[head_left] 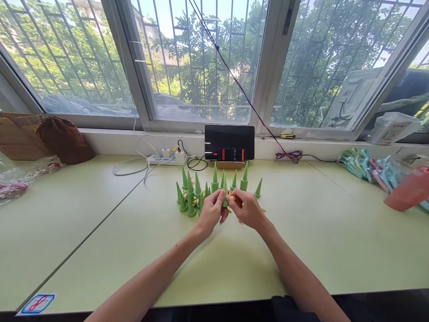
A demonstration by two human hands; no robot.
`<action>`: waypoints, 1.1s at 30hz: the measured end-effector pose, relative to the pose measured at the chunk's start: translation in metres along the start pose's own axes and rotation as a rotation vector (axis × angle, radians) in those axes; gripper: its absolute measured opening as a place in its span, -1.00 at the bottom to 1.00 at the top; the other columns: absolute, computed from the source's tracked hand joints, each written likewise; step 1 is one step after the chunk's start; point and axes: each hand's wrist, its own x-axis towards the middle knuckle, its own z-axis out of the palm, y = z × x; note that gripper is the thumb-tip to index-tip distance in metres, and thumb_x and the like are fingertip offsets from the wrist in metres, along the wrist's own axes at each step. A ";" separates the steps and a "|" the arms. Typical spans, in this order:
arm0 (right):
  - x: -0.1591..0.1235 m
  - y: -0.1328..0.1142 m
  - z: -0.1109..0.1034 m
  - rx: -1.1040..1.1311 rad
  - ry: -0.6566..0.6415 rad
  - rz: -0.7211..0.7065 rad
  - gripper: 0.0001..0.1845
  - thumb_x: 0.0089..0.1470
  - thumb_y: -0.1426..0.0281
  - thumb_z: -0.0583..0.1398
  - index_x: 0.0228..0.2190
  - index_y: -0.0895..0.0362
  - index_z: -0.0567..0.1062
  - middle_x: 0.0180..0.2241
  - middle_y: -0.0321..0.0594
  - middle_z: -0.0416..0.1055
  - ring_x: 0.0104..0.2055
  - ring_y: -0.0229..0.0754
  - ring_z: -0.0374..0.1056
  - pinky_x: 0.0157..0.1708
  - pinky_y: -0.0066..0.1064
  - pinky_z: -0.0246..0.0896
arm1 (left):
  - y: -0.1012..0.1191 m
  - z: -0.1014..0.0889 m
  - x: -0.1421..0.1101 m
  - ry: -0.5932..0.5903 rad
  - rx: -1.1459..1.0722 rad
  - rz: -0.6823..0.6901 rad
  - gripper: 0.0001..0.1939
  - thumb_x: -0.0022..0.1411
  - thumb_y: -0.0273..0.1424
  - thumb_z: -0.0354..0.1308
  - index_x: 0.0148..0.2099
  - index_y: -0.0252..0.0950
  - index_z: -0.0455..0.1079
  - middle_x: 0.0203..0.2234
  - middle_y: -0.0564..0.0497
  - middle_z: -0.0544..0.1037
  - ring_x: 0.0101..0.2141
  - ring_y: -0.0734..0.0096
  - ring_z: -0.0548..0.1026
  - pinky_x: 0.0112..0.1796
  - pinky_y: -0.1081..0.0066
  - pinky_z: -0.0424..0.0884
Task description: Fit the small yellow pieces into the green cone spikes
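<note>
My left hand is closed round a green plastic cone that points upward. Close beside it, my right hand pinches a small yellowish piece against the cone's side; its exact kind is too small to make out. Around and behind my hands stands a group of similar green cones, some on taller round bases. Small yellow bits lie scattered among them, partly hidden by the cones and my fingers.
Behind the cones a dark tablet leans by the sill, with a phone showing a timer. A white power strip with cables lies to its left. Bagged items and a red cup-like container are at right; a brown bag is at left.
</note>
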 end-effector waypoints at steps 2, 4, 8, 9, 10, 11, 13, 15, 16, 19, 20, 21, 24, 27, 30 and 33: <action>0.000 -0.002 0.000 -0.022 -0.004 -0.016 -0.73 0.20 0.32 0.09 -0.52 0.10 0.21 -0.61 -0.42 0.10 -0.57 -0.33 -0.03 -0.53 -0.45 -0.05 | 0.000 0.000 0.000 -0.011 -0.028 -0.019 -0.60 0.25 -0.04 0.10 -0.38 -0.28 0.22 -0.67 0.21 0.18 -0.76 0.65 0.18 -0.78 0.59 0.08; 0.000 -0.004 -0.001 -0.038 -0.013 -0.030 -0.72 0.20 0.34 0.08 -0.53 0.09 0.19 -0.60 -0.41 0.09 -0.57 -0.33 -0.04 -0.53 -0.45 -0.06 | -0.001 0.000 0.000 -0.024 -0.054 -0.035 -0.60 0.24 -0.04 0.11 -0.38 -0.28 0.21 -0.67 0.21 0.19 -0.75 0.65 0.18 -0.77 0.59 0.08; 0.000 -0.007 -0.002 -0.068 -0.030 -0.057 -0.71 0.19 0.38 0.07 -0.55 0.08 0.13 -0.59 -0.40 0.07 -0.56 -0.31 -0.04 -0.52 -0.44 -0.06 | -0.004 -0.002 0.000 -0.060 -0.092 -0.056 -0.59 0.25 -0.03 0.11 -0.39 -0.28 0.19 -0.64 0.19 0.24 -0.74 0.65 0.20 -0.76 0.59 0.09; 0.000 -0.007 -0.002 -0.076 -0.031 -0.064 -0.71 0.18 0.39 0.06 -0.55 0.08 0.12 -0.59 -0.40 0.07 -0.56 -0.31 -0.04 -0.52 -0.44 -0.07 | -0.004 -0.003 0.001 -0.069 -0.100 -0.062 -0.59 0.25 -0.03 0.10 -0.38 -0.28 0.19 -0.64 0.18 0.25 -0.74 0.65 0.20 -0.76 0.59 0.10; 0.001 -0.008 -0.002 -0.085 -0.031 -0.070 -0.71 0.18 0.40 0.06 -0.55 0.08 0.11 -0.59 -0.40 0.06 -0.56 -0.31 -0.05 -0.51 -0.44 -0.07 | -0.004 -0.003 0.001 -0.078 -0.108 -0.069 -0.59 0.25 -0.03 0.10 -0.38 -0.28 0.19 -0.64 0.18 0.26 -0.73 0.65 0.21 -0.75 0.59 0.11; 0.001 -0.009 -0.001 -0.094 -0.030 -0.076 -0.71 0.17 0.41 0.06 -0.55 0.08 0.09 -0.59 -0.40 0.05 -0.56 -0.31 -0.06 -0.51 -0.44 -0.08 | -0.005 -0.003 0.000 -0.088 -0.116 -0.078 -0.59 0.26 -0.04 0.10 -0.38 -0.28 0.19 -0.63 0.18 0.27 -0.73 0.64 0.23 -0.75 0.59 0.12; 0.002 -0.010 0.000 -0.113 -0.030 -0.087 -0.70 0.15 0.42 0.07 -0.56 0.08 0.08 -0.60 -0.41 0.04 -0.56 -0.31 -0.07 -0.51 -0.44 -0.09 | -0.005 -0.003 0.000 -0.104 -0.133 -0.095 -0.59 0.26 -0.04 0.10 -0.38 -0.28 0.18 -0.64 0.18 0.27 -0.72 0.62 0.26 -0.74 0.58 0.15; 0.002 -0.011 0.000 -0.132 -0.026 -0.098 -0.70 0.14 0.43 0.07 -0.56 0.08 0.07 -0.60 -0.41 0.05 -0.57 -0.32 -0.08 -0.52 -0.45 -0.10 | -0.005 -0.003 0.000 -0.117 -0.154 -0.102 -0.59 0.26 -0.04 0.09 -0.39 -0.28 0.17 -0.65 0.19 0.26 -0.72 0.61 0.27 -0.73 0.57 0.18; 0.003 -0.011 0.000 -0.140 -0.025 -0.103 -0.70 0.14 0.43 0.07 -0.56 0.09 0.07 -0.60 -0.41 0.05 -0.57 -0.32 -0.08 -0.52 -0.45 -0.11 | -0.005 -0.003 0.000 -0.121 -0.165 -0.103 -0.58 0.26 -0.04 0.09 -0.39 -0.28 0.17 -0.65 0.19 0.25 -0.72 0.61 0.27 -0.73 0.57 0.19; 0.002 -0.012 0.000 -0.157 -0.014 -0.119 -0.71 0.14 0.43 0.07 -0.56 0.09 0.09 -0.60 -0.41 0.08 -0.57 -0.33 -0.07 -0.53 -0.45 -0.12 | -0.007 -0.003 0.000 -0.133 -0.195 -0.108 -0.59 0.25 -0.04 0.11 -0.39 -0.28 0.18 -0.66 0.20 0.25 -0.72 0.60 0.27 -0.73 0.57 0.19; 0.002 -0.012 0.000 -0.161 -0.011 -0.122 -0.71 0.14 0.43 0.07 -0.56 0.09 0.10 -0.60 -0.41 0.08 -0.57 -0.33 -0.07 -0.53 -0.45 -0.12 | -0.007 -0.003 0.000 -0.140 -0.204 -0.113 -0.59 0.25 -0.04 0.12 -0.38 -0.28 0.18 -0.66 0.20 0.25 -0.72 0.60 0.28 -0.74 0.57 0.19; 0.002 -0.012 -0.001 -0.165 -0.009 -0.123 -0.71 0.14 0.43 0.07 -0.56 0.09 0.10 -0.61 -0.41 0.09 -0.57 -0.33 -0.06 -0.53 -0.46 -0.12 | -0.007 -0.003 0.000 -0.147 -0.213 -0.120 -0.59 0.24 -0.04 0.12 -0.38 -0.28 0.18 -0.66 0.20 0.25 -0.72 0.60 0.28 -0.73 0.57 0.20; 0.002 -0.012 -0.001 -0.177 -0.006 -0.122 -0.71 0.13 0.43 0.08 -0.57 0.09 0.10 -0.62 -0.41 0.10 -0.58 -0.33 -0.06 -0.54 -0.46 -0.11 | -0.007 -0.002 0.000 -0.153 -0.240 -0.143 -0.57 0.21 -0.02 0.15 -0.38 -0.28 0.18 -0.68 0.21 0.25 -0.72 0.59 0.29 -0.73 0.57 0.21; 0.002 -0.013 -0.001 -0.182 -0.009 -0.119 -0.71 0.11 0.42 0.08 -0.58 0.09 0.10 -0.62 -0.41 0.11 -0.58 -0.33 -0.06 -0.54 -0.46 -0.11 | -0.006 -0.001 -0.001 -0.135 -0.250 -0.159 -0.55 0.19 0.01 0.16 -0.38 -0.28 0.19 -0.69 0.21 0.25 -0.72 0.59 0.29 -0.73 0.57 0.21; 0.002 -0.014 -0.001 -0.184 -0.005 -0.116 -0.70 0.10 0.43 0.09 -0.58 0.09 0.09 -0.63 -0.41 0.09 -0.59 -0.33 -0.08 -0.55 -0.46 -0.12 | -0.005 0.000 -0.001 -0.127 -0.247 -0.157 -0.54 0.17 0.02 0.17 -0.39 -0.28 0.19 -0.69 0.21 0.25 -0.73 0.60 0.29 -0.73 0.57 0.21; 0.002 -0.015 -0.001 -0.192 0.006 -0.112 -0.70 0.08 0.44 0.09 -0.59 0.09 0.07 -0.64 -0.42 0.07 -0.59 -0.33 -0.09 -0.55 -0.45 -0.12 | -0.005 0.000 -0.001 -0.127 -0.239 -0.149 -0.54 0.16 0.02 0.18 -0.39 -0.28 0.18 -0.69 0.21 0.25 -0.72 0.60 0.28 -0.73 0.57 0.23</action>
